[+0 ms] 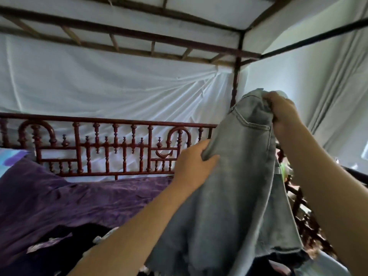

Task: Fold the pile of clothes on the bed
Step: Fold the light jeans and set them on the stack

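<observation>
A pair of light-blue jeans point(239, 186) hangs in the air at the right, waist end up and frayed hem down. My right hand point(282, 114) grips the bunched top of the jeans high up. My left hand point(193, 162) pinches the left edge of the denim lower down, thumb on the front. Beneath the jeans lies a dark pile of clothes point(83, 238) on the purple bed cover point(59, 196), partly hidden by my arms.
A carved red-brown wooden bed rail point(111, 148) runs across the far side. White netting point(119, 86) hangs on a dark canopy frame point(238, 56) above and around the bed. A pale patterned pillow point(8, 158) shows at the left edge.
</observation>
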The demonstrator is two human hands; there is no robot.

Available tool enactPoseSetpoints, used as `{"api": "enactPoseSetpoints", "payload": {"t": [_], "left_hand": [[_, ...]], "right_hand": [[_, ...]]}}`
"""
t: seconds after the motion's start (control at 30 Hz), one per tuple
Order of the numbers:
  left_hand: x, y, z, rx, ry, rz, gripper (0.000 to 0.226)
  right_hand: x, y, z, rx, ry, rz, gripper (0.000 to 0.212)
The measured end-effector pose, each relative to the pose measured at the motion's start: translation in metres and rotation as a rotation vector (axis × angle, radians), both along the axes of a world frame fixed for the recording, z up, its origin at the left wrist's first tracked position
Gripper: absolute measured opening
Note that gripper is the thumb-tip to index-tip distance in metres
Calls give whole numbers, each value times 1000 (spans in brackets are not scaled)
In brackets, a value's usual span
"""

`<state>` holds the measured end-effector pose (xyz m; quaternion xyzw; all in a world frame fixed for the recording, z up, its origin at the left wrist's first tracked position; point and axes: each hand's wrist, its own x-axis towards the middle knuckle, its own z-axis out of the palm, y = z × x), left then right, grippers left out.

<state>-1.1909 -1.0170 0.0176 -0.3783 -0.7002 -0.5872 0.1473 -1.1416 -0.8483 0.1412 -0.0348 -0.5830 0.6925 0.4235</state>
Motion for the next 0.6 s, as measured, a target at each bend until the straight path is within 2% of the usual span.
{"api": "enactPoseSetpoints", "payload": {"t": [0.03, 0.1, 0.13, 0.23, 0.3, 0.37, 0.4, 0.47, 0.5, 0.6], "left_hand": [[12, 10, 2, -3, 46, 28, 43], [23, 27, -3, -139, 86, 58, 40], [21, 33, -9, -235, 40, 2, 38], [8, 35, -45, -495, -233, -397, 40], [4, 35, -74, -649, -395, -474, 45], [-3, 41, -103, -643, -572, -405, 47], [-6, 44, -115, -607, -617, -347, 40], [-7, 54, -136, -557, -615, -247, 17], [-5, 58, -143, -559, -591, -238, 13], [9, 75, -160, -600, -581, -381, 46]], "right_hand": [[4, 5, 6, 22, -13, -37, 27], [9, 17, 13, 80, -57, -86, 31], [12, 24, 10, 132, -102, -109, 30], [20, 48, -33, 314, -328, -173, 26], [28, 62, -80, 403, -490, -149, 25], [39, 70, -128, 420, -595, -100, 23], [44, 72, -150, 386, -616, -53, 25], [56, 71, -191, 260, -612, 107, 28], [62, 69, -208, 241, -612, 191, 27], [73, 66, -237, 300, -655, 361, 9]]}}
